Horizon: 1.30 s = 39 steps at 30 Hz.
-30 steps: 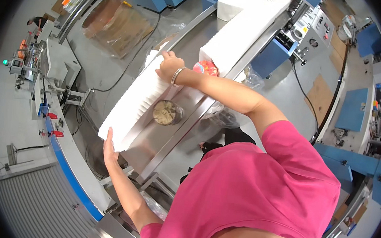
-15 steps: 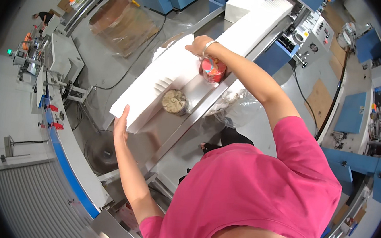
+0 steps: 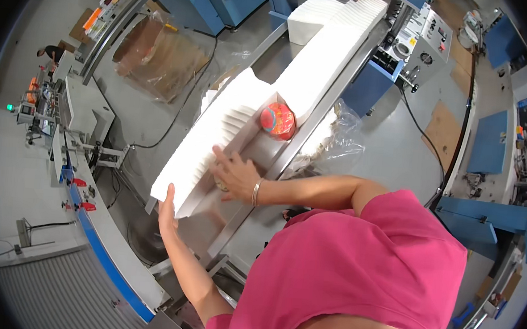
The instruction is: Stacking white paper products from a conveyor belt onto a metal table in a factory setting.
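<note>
A long row of thin white soft sheets, stacked on edge (image 3: 196,150), lies in a metal trough (image 3: 268,149). At its near left end my left hand (image 3: 169,211) grips the corner, thumb up along the end face; its other fingers are partly hidden. My right hand (image 3: 238,176) is open, fingers spread, at the right side of the row. Beneath that hand, a round beige bundle (image 3: 221,186) is almost wholly covered. Farther along the trough, a round red patterned package (image 3: 278,121) stands beside the sheets.
A second white row (image 3: 330,61) and a white block (image 3: 312,20) fill the trough's far end. Clear plastic (image 3: 343,133) hangs at its right edge. Blue machinery (image 3: 369,80) stands far right. On the floor lie plastic-wrapped cardboard (image 3: 160,60) and a black cable (image 3: 177,120).
My right hand has come back from the far end of the near row to its near right side, over the beige bundle. My left hand stays at the near end.
</note>
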Each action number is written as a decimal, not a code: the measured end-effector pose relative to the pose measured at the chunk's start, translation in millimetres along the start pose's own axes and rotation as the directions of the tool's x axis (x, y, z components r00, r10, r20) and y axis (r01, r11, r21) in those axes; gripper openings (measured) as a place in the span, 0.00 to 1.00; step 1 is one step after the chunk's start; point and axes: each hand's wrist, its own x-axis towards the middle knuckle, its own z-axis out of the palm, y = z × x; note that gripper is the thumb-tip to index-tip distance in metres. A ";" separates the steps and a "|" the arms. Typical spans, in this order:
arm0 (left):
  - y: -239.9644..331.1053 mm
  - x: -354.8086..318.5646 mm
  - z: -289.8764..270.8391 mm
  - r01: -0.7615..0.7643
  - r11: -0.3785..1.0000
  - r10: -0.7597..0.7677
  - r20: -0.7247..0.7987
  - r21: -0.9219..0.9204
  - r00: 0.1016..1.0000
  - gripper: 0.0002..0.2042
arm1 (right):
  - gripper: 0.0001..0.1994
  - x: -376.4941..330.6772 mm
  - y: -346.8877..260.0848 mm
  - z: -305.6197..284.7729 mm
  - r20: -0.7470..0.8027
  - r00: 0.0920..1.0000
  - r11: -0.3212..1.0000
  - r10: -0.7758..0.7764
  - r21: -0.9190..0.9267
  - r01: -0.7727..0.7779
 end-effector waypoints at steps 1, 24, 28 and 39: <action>-2.2 1.8 -0.4 0.003 0.999 -0.003 0.018 -0.036 1.000 0.38 | 0.42 -2.7 -1.1 7.2 -0.017 0.999 0.999 -0.041 -0.012 0.040; -8.8 -7.1 -6.8 0.033 0.996 -0.036 -0.043 -0.083 0.998 0.41 | 0.22 145.9 291.9 -108.0 -0.219 0.958 0.837 0.183 -0.477 -0.269; -10.9 -10.0 -10.4 0.017 0.996 -0.023 -0.075 -0.084 0.997 0.37 | 0.39 140.7 211.3 -127.5 0.410 0.866 0.946 0.286 -0.267 -0.185; 14.6 -32.4 6.4 0.115 0.993 -0.118 -0.120 -0.037 0.986 0.47 | 0.49 148.2 157.1 -35.1 0.526 0.850 0.972 0.002 0.198 -0.124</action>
